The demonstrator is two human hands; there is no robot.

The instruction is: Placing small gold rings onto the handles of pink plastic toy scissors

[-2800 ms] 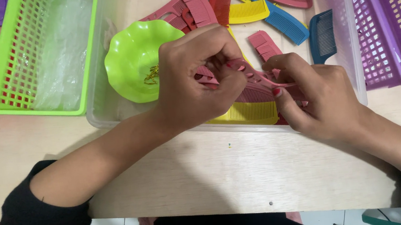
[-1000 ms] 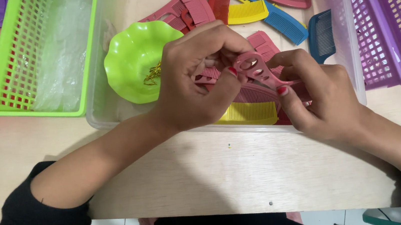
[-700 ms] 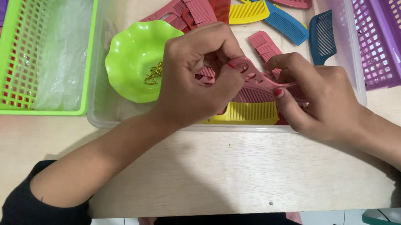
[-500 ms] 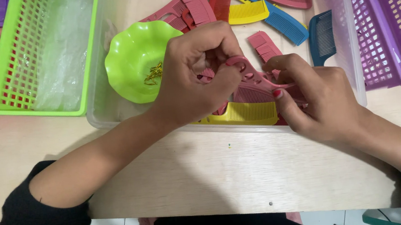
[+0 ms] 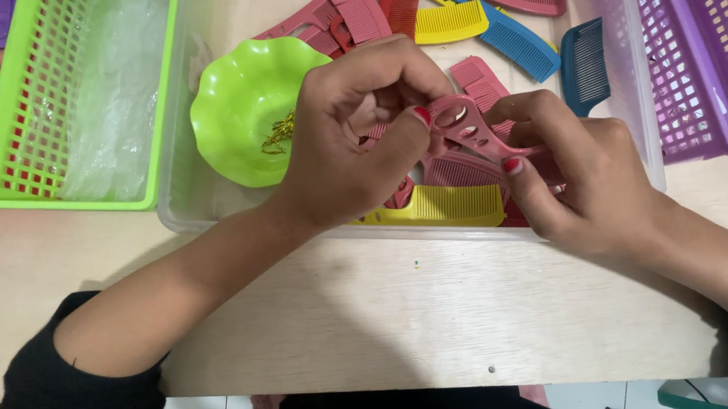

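Pink comb (image 5: pixel 465 129), holed handle; both hands pinching it.

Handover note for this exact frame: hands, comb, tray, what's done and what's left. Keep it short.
Left hand: fingers closed on the holed handle end of a pink comb, thumb on the handle.
Right hand: pinching the same comb's toothed end. Both hold it just above the clear plastic tray.
In the tray: loose pink, yellow and blue combs, plus a green scalloped bowl with small gold bits in it.
Green basket on the left holds clear plastic bags; purple basket on the right.
Done: one comb picked up. Left: the other combs are loose in the tray.
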